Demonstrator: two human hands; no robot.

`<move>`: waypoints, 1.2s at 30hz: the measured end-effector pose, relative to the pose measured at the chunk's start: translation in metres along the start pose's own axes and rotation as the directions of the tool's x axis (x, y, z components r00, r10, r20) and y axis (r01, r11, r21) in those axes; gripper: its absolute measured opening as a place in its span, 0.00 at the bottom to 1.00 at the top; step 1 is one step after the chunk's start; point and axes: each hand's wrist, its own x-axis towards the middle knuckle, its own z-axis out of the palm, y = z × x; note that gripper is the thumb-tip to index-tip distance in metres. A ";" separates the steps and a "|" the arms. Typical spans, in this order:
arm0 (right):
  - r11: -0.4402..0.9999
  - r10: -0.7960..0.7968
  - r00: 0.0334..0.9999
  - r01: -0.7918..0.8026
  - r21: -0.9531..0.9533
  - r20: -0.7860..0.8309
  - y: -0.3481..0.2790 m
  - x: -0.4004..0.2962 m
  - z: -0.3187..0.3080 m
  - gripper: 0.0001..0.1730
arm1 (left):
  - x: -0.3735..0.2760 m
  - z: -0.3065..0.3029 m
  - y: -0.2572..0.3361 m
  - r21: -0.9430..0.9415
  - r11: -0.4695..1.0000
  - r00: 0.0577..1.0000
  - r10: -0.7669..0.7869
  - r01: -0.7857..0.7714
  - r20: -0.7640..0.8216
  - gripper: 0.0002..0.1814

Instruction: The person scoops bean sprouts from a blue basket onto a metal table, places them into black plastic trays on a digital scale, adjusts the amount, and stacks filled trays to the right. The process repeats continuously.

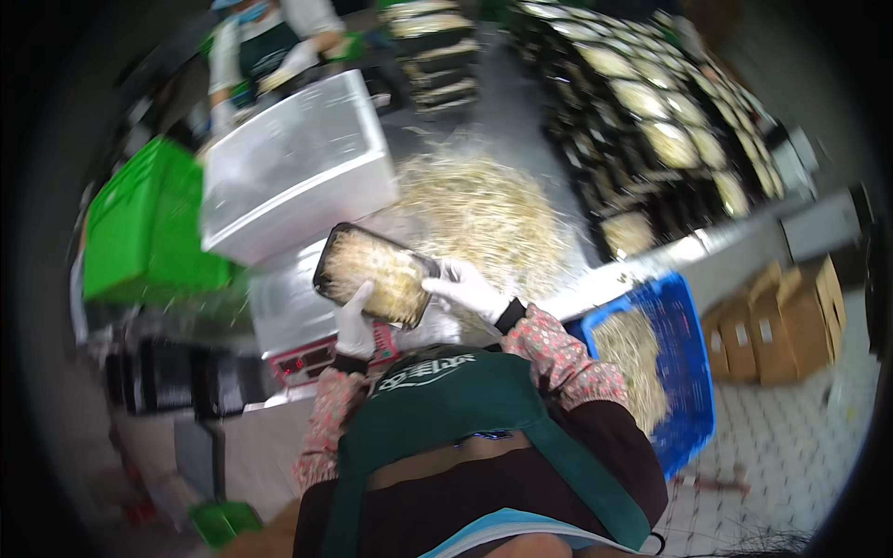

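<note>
Between my two white-gloved hands is a black plastic tray (422,314) filled with pale, thin strands that look like sprouts (370,268). My left hand (356,328) grips its near left side, thumb over the contents. At the right end, my right hand (471,287) holds the rim with thumb and fingers. Beneath and left of the tray lies the metal pan (286,296) of a red digital scale (307,364) with a lit display. A loose heap of the same pale strands (488,216) spreads over the metal table just beyond my right hand.
A white foam box (300,160) and a green crate (153,223) stand at left, a co-worker (272,56) behind them. Stacked filled trays (649,104) fill the right. Black trays (188,376) lie lower left. A blue crate (687,376) of strands and cardboard boxes (781,328) are at right.
</note>
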 end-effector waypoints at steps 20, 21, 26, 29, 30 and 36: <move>0.823 -0.178 -0.264 0.488 -0.291 -0.948 0.116 -0.158 -0.456 0.13 | 0.053 0.069 0.003 0.509 0.813 0.958 0.213 -0.284 0.194 0.29; 0.859 -0.052 -0.114 0.501 -0.103 -0.992 0.109 -0.149 -0.443 0.18 | 0.048 0.050 0.023 0.498 0.807 0.942 0.327 -0.318 0.071 0.30; 0.876 -0.046 -0.254 0.454 -0.161 -0.966 0.081 -0.125 -0.317 0.16 | -0.013 -0.132 0.124 0.950 0.174 0.340 0.937 -0.259 -0.079 0.42; 0.862 -0.422 -0.111 0.256 -0.437 -0.900 0.116 -0.094 -0.273 0.20 | -0.094 -0.207 0.172 0.725 -0.154 0.139 0.987 0.671 0.081 0.54; 0.832 -0.535 0.032 0.195 -0.520 -0.844 0.107 -0.080 -0.252 0.20 | -0.116 -0.231 0.171 0.501 -0.008 0.050 0.996 0.865 -0.071 0.58; 0.797 -0.601 0.413 0.250 -0.550 -0.684 0.056 -0.003 -0.253 0.24 | -0.214 -0.391 0.209 0.637 -0.257 0.570 0.743 0.727 -0.351 0.25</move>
